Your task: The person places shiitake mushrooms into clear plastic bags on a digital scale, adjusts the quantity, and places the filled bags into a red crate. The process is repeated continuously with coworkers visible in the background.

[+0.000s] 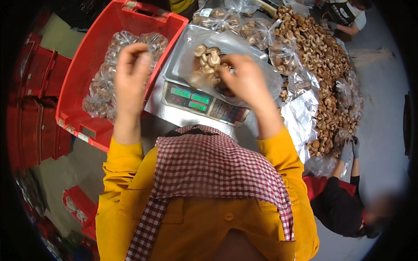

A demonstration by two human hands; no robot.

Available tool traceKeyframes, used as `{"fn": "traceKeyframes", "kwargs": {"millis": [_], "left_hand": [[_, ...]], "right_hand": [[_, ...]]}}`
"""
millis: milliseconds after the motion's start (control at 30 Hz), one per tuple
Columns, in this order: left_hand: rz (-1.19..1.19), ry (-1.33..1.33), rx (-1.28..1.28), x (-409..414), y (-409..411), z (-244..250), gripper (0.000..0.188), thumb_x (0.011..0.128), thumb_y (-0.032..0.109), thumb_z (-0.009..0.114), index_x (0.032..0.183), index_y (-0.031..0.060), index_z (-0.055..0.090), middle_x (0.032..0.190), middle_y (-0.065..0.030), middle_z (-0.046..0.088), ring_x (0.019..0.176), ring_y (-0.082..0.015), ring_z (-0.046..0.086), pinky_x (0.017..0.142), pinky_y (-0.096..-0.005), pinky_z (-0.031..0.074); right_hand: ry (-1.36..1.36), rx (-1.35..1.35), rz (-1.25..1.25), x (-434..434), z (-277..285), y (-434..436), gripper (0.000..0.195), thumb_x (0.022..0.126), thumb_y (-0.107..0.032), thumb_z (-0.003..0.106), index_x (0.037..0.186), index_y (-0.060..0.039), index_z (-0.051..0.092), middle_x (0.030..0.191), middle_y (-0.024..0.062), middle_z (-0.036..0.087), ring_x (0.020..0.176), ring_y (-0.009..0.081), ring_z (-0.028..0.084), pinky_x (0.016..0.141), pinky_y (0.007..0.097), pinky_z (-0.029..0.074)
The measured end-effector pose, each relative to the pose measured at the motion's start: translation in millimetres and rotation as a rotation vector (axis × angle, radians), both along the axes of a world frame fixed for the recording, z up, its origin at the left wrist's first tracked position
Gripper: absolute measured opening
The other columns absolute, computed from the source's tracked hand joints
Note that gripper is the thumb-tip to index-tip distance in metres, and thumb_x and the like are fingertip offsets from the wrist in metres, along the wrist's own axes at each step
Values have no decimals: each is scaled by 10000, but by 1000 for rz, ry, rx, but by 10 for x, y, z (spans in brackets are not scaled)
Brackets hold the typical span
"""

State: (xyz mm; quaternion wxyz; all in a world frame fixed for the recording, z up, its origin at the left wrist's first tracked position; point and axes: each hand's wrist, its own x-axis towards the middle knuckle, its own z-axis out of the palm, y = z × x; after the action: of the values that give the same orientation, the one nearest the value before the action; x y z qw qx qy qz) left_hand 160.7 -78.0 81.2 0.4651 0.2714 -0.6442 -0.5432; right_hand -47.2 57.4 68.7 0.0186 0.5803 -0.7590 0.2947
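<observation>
My left hand, blurred, is over the near side of a red plastic crate; its thumb and fingers are apart and I see nothing in them. In the crate lie several clear bags of mushrooms. A digital scale with lit green displays sits beside the crate. On its metal pan rests an open clear plastic bag with loose mushrooms. My right hand reaches into this bag, fingertips at the mushrooms; whether they grip one is hidden.
Tied bags of mushrooms stand behind and right of the scale. A large mushroom heap covers the right side, near silvery plastic bags. One co-worker's gloved hands hold a bag; another person is far right. Red crates are stacked left.
</observation>
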Motion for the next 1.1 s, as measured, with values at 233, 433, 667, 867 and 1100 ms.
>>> {"fn": "traceKeyframes", "kwargs": {"millis": [233,433,667,867,1100], "left_hand": [[-159,-39,43,-298,219,-156,387,782,119,631,1113,12,462,927,-27,481,825,-96,440,786,-237,390],[-57,-335,-280,-445,210,-249,469,704,169,705,1077,17,466,960,-86,477,872,-161,478,809,-280,401],[-362,-137,-17,-705,244,53,38,777,19,571,773,-6,543,878,-56,586,807,-121,514,748,-241,403],[-522,-71,213,-644,171,225,87,810,-2,533,867,12,597,881,-44,628,859,-106,568,789,-241,436],[-742,39,503,-717,212,39,143,831,23,536,959,-18,585,1049,-90,614,919,-111,566,827,-253,435]], "right_hand": [[55,89,-69,58,-534,16,531,687,-251,682,1123,10,527,1236,178,466,1224,348,353,981,479,286],[74,-136,-474,-137,144,806,431,671,-166,705,1058,-37,567,1073,172,560,1031,313,519,884,405,399],[-120,62,-50,146,-114,973,94,755,-111,601,781,-23,578,731,157,584,683,315,583,617,399,470],[-582,168,69,-127,278,872,83,826,-107,576,840,-25,582,761,57,619,723,119,575,675,270,472],[-1084,-298,-166,-542,409,466,148,875,-159,546,973,-61,597,916,32,624,836,139,583,776,299,472]]}}
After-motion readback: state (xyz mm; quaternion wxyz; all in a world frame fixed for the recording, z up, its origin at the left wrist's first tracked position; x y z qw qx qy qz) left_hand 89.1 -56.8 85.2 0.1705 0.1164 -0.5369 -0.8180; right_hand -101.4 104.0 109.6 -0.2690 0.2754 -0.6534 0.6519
